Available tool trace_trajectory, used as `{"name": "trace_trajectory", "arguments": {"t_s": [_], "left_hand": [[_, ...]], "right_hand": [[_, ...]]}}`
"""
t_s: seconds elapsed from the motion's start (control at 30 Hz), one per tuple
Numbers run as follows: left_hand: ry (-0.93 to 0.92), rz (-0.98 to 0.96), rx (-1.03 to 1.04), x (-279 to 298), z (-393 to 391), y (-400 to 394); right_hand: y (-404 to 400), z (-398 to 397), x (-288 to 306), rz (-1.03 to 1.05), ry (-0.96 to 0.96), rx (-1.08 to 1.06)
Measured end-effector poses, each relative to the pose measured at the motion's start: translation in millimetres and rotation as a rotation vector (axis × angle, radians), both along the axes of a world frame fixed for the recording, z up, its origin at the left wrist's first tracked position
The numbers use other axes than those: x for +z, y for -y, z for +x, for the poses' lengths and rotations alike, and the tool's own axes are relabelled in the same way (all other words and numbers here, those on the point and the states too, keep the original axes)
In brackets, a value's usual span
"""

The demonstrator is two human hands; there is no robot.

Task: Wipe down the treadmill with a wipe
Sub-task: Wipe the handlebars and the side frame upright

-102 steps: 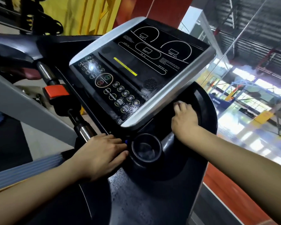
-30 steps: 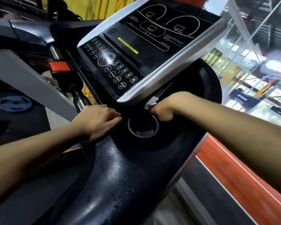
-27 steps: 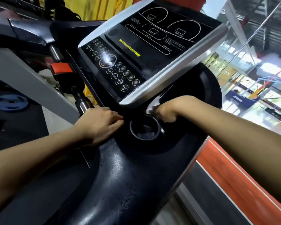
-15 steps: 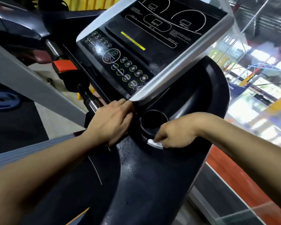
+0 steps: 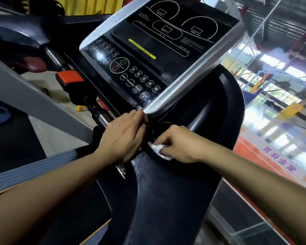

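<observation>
White wipe point(image 5: 159, 150) pinched in right hand point(image 5: 179, 145), frame centre, on black treadmill point(image 5: 166, 200); left hand point(image 5: 124, 137) flat, fingers relaxed

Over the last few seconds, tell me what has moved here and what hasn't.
The right hand has carried the white wipe from the far side of the black tray, under the console, round the cup holder to its near rim, still pinching it. The left hand stayed resting on the tray's left edge, shifting only slightly toward the console corner.
</observation>
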State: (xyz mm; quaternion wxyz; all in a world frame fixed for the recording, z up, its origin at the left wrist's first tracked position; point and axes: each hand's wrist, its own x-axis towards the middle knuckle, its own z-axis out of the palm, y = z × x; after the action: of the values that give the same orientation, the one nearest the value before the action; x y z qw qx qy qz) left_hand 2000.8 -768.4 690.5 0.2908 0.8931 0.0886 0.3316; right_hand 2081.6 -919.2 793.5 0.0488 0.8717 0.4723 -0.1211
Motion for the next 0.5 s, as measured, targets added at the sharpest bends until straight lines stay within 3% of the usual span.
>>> {"name": "trace_trajectory", "arguments": {"t_s": [0.1, 0.2, 0.27, 0.37, 0.5], "left_hand": [[0.004, 0.008, -0.001, 0, 1, 0], [0.001, 0.013, 0.002, 0, 1, -1], [-0.003, 0.017, 0.002, 0, 0, 0], [-0.014, 0.02, 0.015, 2, 0, 1], [-0.031, 0.042, 0.03, 2, 1, 1]], "right_hand": [[14, 9, 29, 0.007, -0.049, -0.059], [11, 33, 46, 0.167, 0.336, -0.13], [-3, 48, 36, 0.1, 0.505, -0.153], [-26, 59, 6, -0.021, 0.452, -0.1], [-32, 63, 0, -0.08, 0.478, 0.15]]}}
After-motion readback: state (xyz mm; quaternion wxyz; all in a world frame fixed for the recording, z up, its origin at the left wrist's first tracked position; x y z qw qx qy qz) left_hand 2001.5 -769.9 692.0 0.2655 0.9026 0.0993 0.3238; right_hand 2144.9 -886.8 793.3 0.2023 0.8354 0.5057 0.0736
